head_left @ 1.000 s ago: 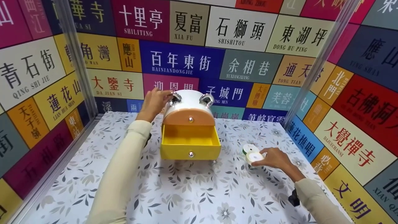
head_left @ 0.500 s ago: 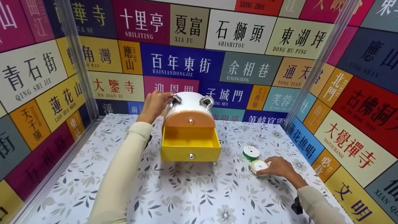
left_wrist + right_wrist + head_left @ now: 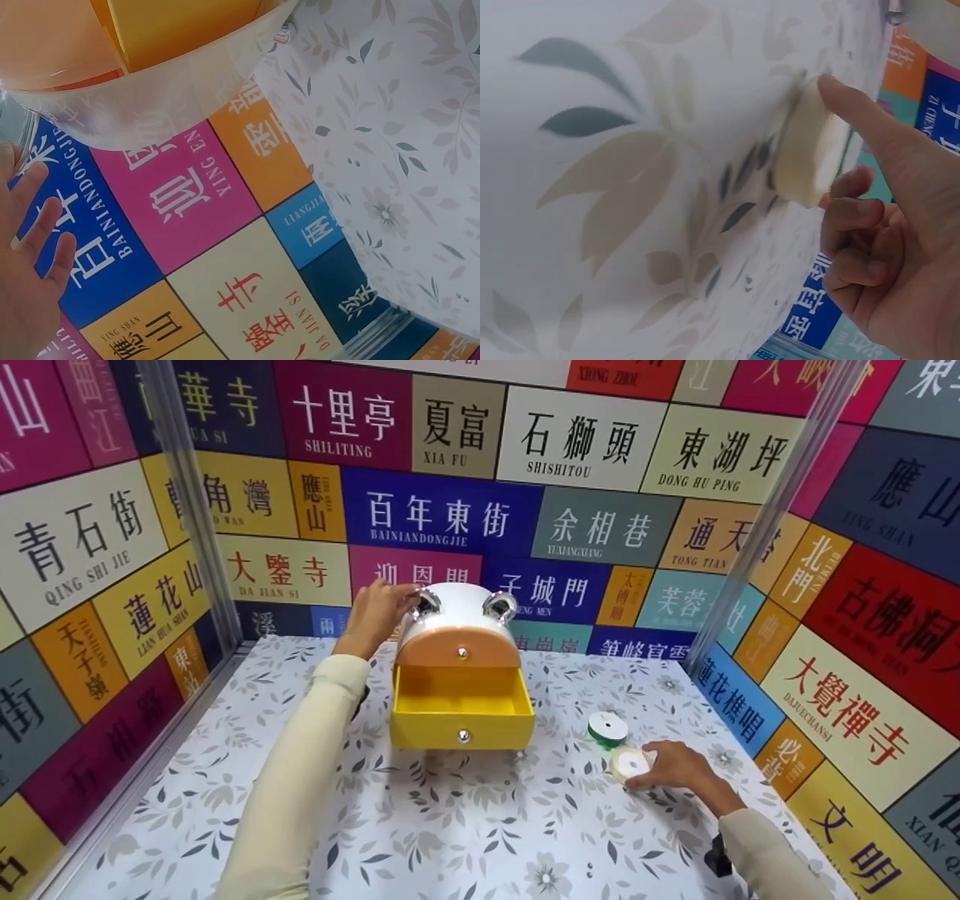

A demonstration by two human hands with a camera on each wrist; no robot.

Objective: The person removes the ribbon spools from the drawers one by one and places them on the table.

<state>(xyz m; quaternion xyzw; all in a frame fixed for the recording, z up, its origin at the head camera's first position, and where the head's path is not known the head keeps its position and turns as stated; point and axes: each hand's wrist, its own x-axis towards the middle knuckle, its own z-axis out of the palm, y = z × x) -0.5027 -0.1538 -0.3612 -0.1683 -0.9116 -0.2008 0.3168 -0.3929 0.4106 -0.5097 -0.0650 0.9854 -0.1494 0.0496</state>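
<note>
A small drawer box (image 3: 459,611) has a white domed top, an orange upper drawer front and two chrome rings like ears. Its yellow lower drawer (image 3: 463,727) is pulled out, and nothing shows inside. My left hand (image 3: 379,615) holds the box's left chrome ring (image 3: 426,604) at its fingertips; the left wrist view catches the other fingers (image 3: 56,255) spread loosely. On the table, my right hand (image 3: 679,769) pinches a cream ribbon spool (image 3: 631,766) between thumb and fingers. Right behind that spool lies a green ribbon spool (image 3: 607,729) with a white face.
White cloth with grey leaf prints covers the table (image 3: 450,840). Walls of coloured sign panels (image 3: 442,514) enclose the back and both sides, with clear corner posts (image 3: 199,547) at the seams. The box stands near the back wall.
My right hand has brought the cream spool down and slightly right, off the green spool to a spot in front of it. The left hand stays at the ring.
</note>
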